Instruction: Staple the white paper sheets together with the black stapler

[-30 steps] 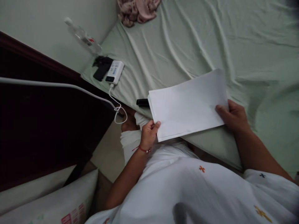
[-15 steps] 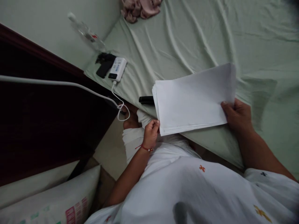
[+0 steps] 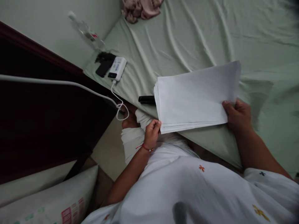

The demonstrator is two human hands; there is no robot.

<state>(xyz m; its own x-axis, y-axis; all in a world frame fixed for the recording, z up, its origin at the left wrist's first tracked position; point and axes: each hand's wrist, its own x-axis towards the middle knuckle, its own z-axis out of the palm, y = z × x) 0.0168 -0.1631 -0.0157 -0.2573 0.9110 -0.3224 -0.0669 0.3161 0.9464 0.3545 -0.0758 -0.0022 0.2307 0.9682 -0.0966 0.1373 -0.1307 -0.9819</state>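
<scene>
A stack of white paper sheets (image 3: 193, 96) is held up over the front edge of the bed, its layers slightly fanned at the left and lower edges. My left hand (image 3: 152, 132) pinches the lower left corner between thumb and fingertips. At the right end, my right hand (image 3: 238, 113) grips the sheets with the thumb on top; its other fingers are mostly hidden beneath. A black object (image 3: 146, 99), its kind unclear, lies on the bed and is partly covered by the paper's left edge.
On the bed (image 3: 257, 37), a white power bank (image 3: 118, 68) with a looped white cable (image 3: 122, 113) lies by a dark phone-like item (image 3: 103, 69). A clear plastic bottle (image 3: 87, 31) stands at the wall. Pinkish cloth (image 3: 142, 11) is bunched behind. A printed sack (image 3: 51, 199) sits lower left.
The top sheets have shifted a little up and to the right, so the layered lower edge shows more. Both hands keep their hold on the paper.
</scene>
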